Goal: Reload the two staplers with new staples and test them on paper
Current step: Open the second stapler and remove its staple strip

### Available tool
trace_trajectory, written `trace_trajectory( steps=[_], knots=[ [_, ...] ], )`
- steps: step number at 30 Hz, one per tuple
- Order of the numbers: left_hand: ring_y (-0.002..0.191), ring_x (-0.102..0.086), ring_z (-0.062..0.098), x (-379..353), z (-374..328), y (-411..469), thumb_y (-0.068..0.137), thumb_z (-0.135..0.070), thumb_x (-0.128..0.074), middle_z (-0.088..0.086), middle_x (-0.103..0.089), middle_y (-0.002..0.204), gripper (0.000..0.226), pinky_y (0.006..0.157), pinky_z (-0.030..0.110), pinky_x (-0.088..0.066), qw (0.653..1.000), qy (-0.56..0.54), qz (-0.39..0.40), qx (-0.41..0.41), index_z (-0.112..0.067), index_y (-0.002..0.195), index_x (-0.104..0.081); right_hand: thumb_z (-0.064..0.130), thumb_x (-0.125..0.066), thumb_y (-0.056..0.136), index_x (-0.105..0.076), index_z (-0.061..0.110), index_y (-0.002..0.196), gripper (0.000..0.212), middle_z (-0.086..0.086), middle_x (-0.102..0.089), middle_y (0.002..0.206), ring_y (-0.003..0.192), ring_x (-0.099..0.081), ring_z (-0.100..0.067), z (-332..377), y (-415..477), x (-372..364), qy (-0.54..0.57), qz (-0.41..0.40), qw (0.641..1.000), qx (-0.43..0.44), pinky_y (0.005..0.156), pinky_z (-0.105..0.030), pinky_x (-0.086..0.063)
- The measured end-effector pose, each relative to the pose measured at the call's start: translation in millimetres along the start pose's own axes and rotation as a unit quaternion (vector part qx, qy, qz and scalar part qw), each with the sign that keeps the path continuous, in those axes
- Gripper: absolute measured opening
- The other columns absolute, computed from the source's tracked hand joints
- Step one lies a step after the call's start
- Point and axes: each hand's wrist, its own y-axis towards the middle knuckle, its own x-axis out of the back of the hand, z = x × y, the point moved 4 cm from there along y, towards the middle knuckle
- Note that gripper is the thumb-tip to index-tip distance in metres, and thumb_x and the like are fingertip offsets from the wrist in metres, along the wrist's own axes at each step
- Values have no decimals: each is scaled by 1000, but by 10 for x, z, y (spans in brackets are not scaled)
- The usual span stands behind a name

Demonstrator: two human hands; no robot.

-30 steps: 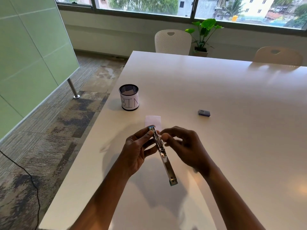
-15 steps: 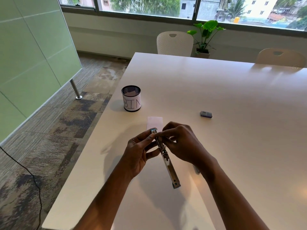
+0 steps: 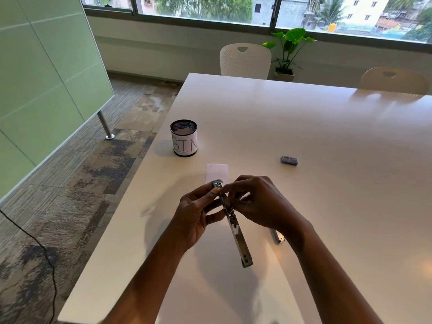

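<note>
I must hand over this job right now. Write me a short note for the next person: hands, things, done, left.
Left hand holds the opened stapler above the table.
Right hand pinches at its magazine; whether staples are in cannot be seen.
Second stapler lies under the right wrist.
Staple box lies far right, paper slip ahead, bin cup beyond.
Left: close this stapler, test both on paper.

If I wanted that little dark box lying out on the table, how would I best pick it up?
Pinch the small dark box across its two long sides, coming straight down from above. It lies flat and low on the table, with nothing near it.
</note>
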Motion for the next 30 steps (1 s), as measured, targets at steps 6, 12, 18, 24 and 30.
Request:
trace_trajectory(
  steps=[6, 12, 18, 24, 30],
  knots=[
    [97, -74, 26, 12, 21, -17, 96, -6, -53, 11, -76, 103, 23, 67, 38, -62, 1000, 4, -5, 4, -13, 108, -71, 12, -73, 88, -77, 17, 107, 20, 3, -70, 99, 83, -67, -5, 12, -7, -14, -39, 27, 999, -5, 72, -11, -54],
    [95, -74, 25, 1, 50, -32, 96, -6, -54, 11, -76, 103, 22, 70, 39, -62, 1000, 3, -5, 7, -12, 109, -70, 12, -73, 88, -77, 16, 101, 14, 3, -74, 93, 83, -71, -8, 26, -1, -3, -41, 24, 999, -11, 78, -23, -60],
    [91, -75, 23, -17, 74, -38, 95, -6, -54, 12, -76, 101, 23, 68, 37, -61, 1000, 2, 0, 14, -13, 109, -71, 15, -71, 90, -77, 17, 98, 11, 5, -75, 93, 83, -70, -5, -18, 0, -7, -24, 12, 999, -21, 79, -23, -59],
    [90, -75, 25, 5, 31, -13, 94, -8, -56, 13, -75, 101, 22, 71, 39, -62, 1000, -11, 0, 10, -12, 109, -72, 13, -71, 90, -73, 21, 105, 17, 8, -74, 100, 86, -72, -2, -88, -13, 127, 72, -25, 996, -41, 81, -19, -59],
    [95, -74, 25, -36, 33, -17, 87, -13, -60, 12, -76, 105, 27, 72, 39, -62, 1000, -3, 10, 12, -13, 112, -70, 16, -73, 88, -76, 19, 102, 14, 5, -71, 101, 89, -69, -5, -62, 14, 17, -4, 25, 1000, -17, 78, -18, -58]
  ],
)
